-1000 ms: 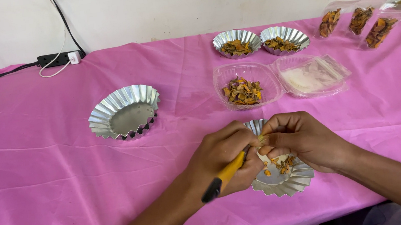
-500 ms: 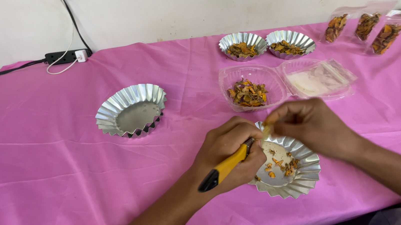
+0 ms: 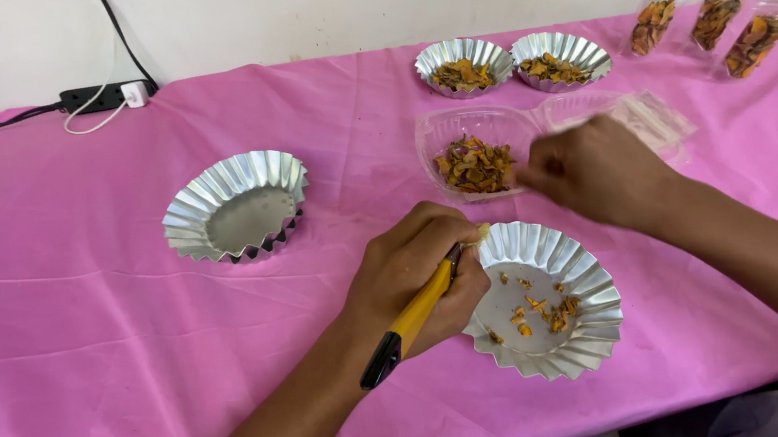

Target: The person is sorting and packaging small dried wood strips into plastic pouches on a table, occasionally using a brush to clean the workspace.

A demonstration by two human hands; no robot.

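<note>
Right now my left hand (image 3: 415,279) is shut around a yellow tool with a black end (image 3: 408,322), and I think it is a small knife. It rests at the left rim of the near foil cup (image 3: 570,266), with a tiny yellow bit by its tip, just over that rim, so I guess crumbs can drop into the cup. A few orange and yellow bits (image 3: 541,310) lie on the floor of that cup. My right hand (image 3: 598,170) is up behind the near foil cup, apart from the left one, with its fingers at the edge of a clear plastic tub (image 3: 443,134) that holds a pile of orange dried pieces (image 3: 475,165). That hand is blurred, so I cannot tell if it is pinching a piece or is loose. Another clear tub (image 3: 656,120) sits partly hidden behind it. Far left of the near foil cup stands an empty foil cup (image 3: 234,210). Well behind the near cup, past the tubs, two more foil cups (image 3: 510,60) stand side by side, each with orange pieces in it. Off to the back right lie small clear bags (image 3: 718,20) of the same stuff. All of it sits on a bench with a pink cloth (image 3: 78,312), and a black power strip (image 3: 102,95) lies at the far back left.
</note>
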